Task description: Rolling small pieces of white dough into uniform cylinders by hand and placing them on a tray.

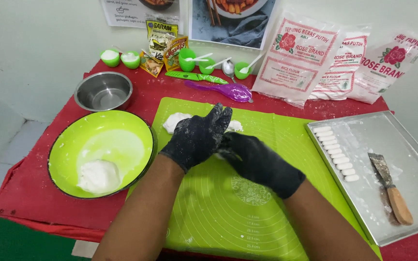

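Both my hands wear black gloves dusted with flour. My left hand [199, 135] lies flat, fingers together, over my right hand [260, 162] on the green silicone mat [228, 208]. White dough [175, 121] shows on the mat just beyond my fingers, partly hidden under them. Whether either hand grips dough underneath is hidden. A green bowl [73, 140] at the left holds a white dough lump [98, 176].
A metal tray [412, 145] at the right carries a row of several small white dough pieces [337, 152] and a wooden-handled scraper [390, 188]. Behind stand a steel bowl [103, 91], small green cups with spoons [189, 60], a purple spoon [226, 90], seasoning packets and flour bags [296, 58].
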